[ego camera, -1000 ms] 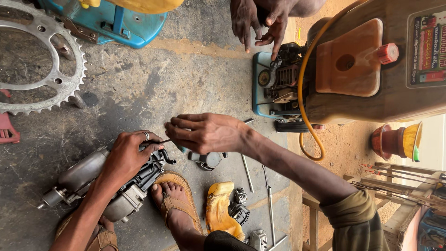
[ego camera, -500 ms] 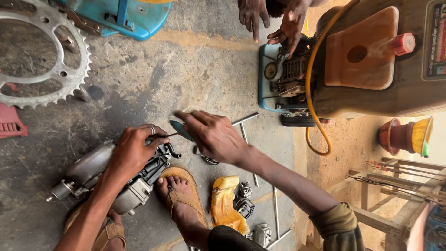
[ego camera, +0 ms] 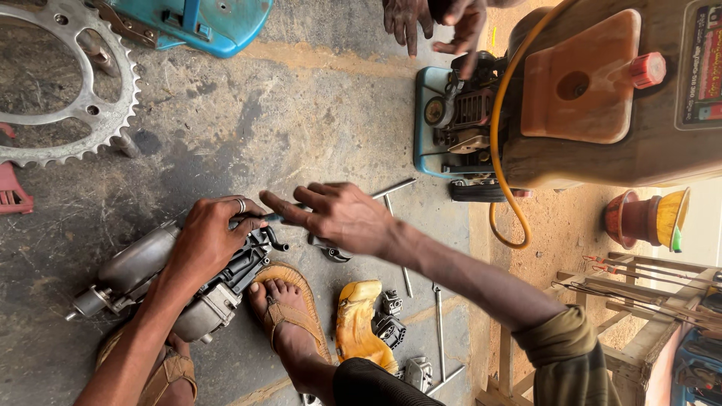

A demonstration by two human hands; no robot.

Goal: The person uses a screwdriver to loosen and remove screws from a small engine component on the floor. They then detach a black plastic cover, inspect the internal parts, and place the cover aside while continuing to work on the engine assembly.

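grey engine part [ego camera: 150, 278] — blue casing [ego camera: 218, 22] | orange hose [ego camera: 500, 150] | yellow rag [ego camera: 359, 331]

A single head-worn camera looks steeply down from above the person's own arms onto the grey concrete floor [ego camera: 301, 113], close enough that the left hand [ego camera: 207, 240] and right hand [ego camera: 338, 218] sit mid-frame. The person's sandalled foot [ego camera: 289, 316] is at the bottom edge. Further off, toward the top, the large toothed steel sprocket [ego camera: 68, 83] and another person's hands [ego camera: 429, 22] are cut by the frame.
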